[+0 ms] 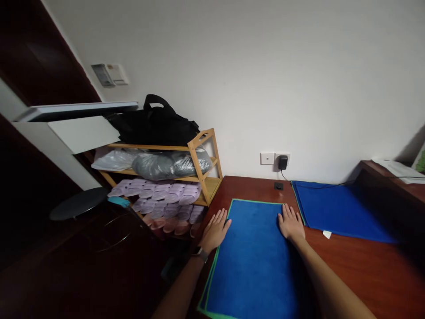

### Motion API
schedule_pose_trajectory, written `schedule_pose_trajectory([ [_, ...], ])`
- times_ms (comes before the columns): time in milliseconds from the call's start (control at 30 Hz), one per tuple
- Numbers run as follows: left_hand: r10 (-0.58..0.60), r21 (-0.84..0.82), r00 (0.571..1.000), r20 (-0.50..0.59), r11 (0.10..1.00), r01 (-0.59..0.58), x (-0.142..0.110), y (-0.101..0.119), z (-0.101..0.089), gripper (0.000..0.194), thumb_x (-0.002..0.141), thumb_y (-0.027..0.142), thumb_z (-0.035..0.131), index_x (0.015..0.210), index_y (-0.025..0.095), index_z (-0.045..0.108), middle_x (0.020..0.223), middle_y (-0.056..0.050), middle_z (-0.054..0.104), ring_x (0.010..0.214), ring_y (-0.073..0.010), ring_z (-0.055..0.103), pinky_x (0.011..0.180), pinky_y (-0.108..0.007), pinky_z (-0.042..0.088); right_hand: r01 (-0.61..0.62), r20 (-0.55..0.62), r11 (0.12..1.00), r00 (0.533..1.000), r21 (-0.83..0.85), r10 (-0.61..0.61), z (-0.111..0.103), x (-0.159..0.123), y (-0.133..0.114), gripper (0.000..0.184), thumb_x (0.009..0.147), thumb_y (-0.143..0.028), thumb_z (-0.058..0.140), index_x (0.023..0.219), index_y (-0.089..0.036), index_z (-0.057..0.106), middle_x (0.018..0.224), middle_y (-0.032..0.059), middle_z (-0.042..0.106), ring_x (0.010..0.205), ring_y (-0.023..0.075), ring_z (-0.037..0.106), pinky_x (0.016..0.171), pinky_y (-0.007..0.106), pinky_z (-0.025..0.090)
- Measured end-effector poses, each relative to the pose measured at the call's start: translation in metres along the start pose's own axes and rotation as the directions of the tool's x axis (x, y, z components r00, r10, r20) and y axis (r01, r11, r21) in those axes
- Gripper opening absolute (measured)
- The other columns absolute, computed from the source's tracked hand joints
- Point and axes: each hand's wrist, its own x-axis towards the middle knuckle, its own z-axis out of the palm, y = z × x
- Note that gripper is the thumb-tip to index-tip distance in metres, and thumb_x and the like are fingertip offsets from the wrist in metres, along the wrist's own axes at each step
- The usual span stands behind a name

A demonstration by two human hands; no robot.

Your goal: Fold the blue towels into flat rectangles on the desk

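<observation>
A blue towel (255, 261) with green edging lies flat on the reddish-brown wooden desk (355, 261). More green edges show along its left side, so it looks folded or layered. My left hand (215, 231) rests flat by the towel's left edge, fingers stretched out and a watch on the wrist. At the towel's upper right edge lies my right hand (291, 223), palm down with its fingers extended. Neither hand grasps anything. Just to the right of my right hand, a second blue cloth (341, 212) with green edging is spread on the desk.
A wooden rack (206, 177) on the left holds a black bag (159, 122), plastic-wrapped bundles (166, 165) and rows of lilac slippers (174, 192). A round stool (79, 204) stands farther left. A black plug adapter (282, 162) sits in the wall outlet, its cable running right.
</observation>
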Motion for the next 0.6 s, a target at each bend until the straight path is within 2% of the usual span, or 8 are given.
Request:
schedule_pose_trajectory([
  [100, -0.022, -0.012, 0.996, -0.084, 1.0, 0.021, -0.032, 0.022, 0.003, 0.065, 0.107, 0.052, 0.019, 0.161, 0.017, 0.028, 0.165, -0.01, 0.035, 0.154, -0.0229, 0.028, 0.125, -0.044, 0.027, 0.001, 0.013, 1.0, 1.0, 0.009, -0.001, 0.0, 0.001, -0.001, 0.068, 0.103, -0.045, 0.012, 0.163, -0.014, 0.013, 0.172, 0.0027, 0.013, 0.157, 0.0196, 0.01, 0.127, 0.04, 0.005],
  [200, 0.074, -0.034, 0.992, -0.097, 0.996, -0.078, -0.06, 0.068, 0.007, 0.064, 0.107, 0.053, 0.021, 0.163, 0.022, 0.024, 0.168, -0.006, 0.03, 0.155, -0.0226, 0.025, 0.127, -0.045, 0.026, 0.0, 0.041, 1.0, 0.999, 0.032, -0.001, -0.006, 0.004, -0.001, 0.068, 0.104, -0.047, 0.011, 0.163, -0.013, 0.012, 0.172, 0.004, 0.011, 0.158, 0.0193, 0.008, 0.127, 0.04, 0.004],
  [300, 0.161, -0.037, 0.984, -0.074, 0.986, -0.164, -0.073, 0.108, 0.011, 0.062, 0.106, 0.055, 0.026, 0.162, 0.029, 0.025, 0.17, -0.004, 0.025, 0.156, -0.0243, 0.022, 0.128, -0.048, 0.023, 0.01, 0.043, 0.996, 0.999, 0.083, -0.013, -0.018, -0.005, 0.001, 0.068, 0.104, -0.046, 0.01, 0.163, -0.012, 0.012, 0.172, 0.0044, 0.009, 0.158, 0.0191, 0.008, 0.127, 0.039, 0.008],
  [367, 0.165, -0.042, 0.984, -0.062, 0.985, -0.168, -0.075, 0.121, 0.013, 0.062, 0.105, 0.056, 0.028, 0.162, 0.032, 0.027, 0.169, -0.003, 0.026, 0.156, -0.0254, 0.022, 0.128, -0.05, 0.022, 0.052, -0.02, 0.995, 0.999, 0.086, -0.05, -0.023, -0.026, 0.005, 0.066, 0.104, -0.042, 0.01, 0.163, -0.011, 0.013, 0.172, 0.0041, 0.01, 0.158, 0.0186, 0.007, 0.127, 0.039, 0.009],
  [467, 0.166, -0.058, 0.984, -0.061, 0.984, -0.169, -0.074, 0.124, 0.016, 0.063, 0.104, 0.058, 0.029, 0.162, 0.033, 0.025, 0.169, -0.003, 0.027, 0.156, -0.0265, 0.022, 0.127, -0.053, 0.022, 0.128, -0.106, 0.991, 0.987, 0.026, -0.124, -0.015, -0.077, 0.01, 0.066, 0.104, -0.042, 0.012, 0.163, -0.013, 0.019, 0.171, 0.0032, 0.014, 0.158, 0.0189, 0.005, 0.127, 0.041, 0.007],
  [600, 0.176, -0.056, 0.983, -0.044, 0.982, -0.178, -0.072, 0.123, 0.015, 0.067, 0.102, 0.062, 0.028, 0.161, 0.031, 0.029, 0.169, -0.005, 0.029, 0.156, -0.0276, 0.021, 0.127, -0.055, 0.022, 0.087, -0.007, 0.996, 0.996, 0.0, -0.087, 0.005, -0.138, 0.01, 0.07, 0.103, -0.049, 0.012, 0.163, -0.014, 0.016, 0.17, 0.0024, 0.016, 0.158, 0.0212, 0.01, 0.128, 0.043, 0.009],
])
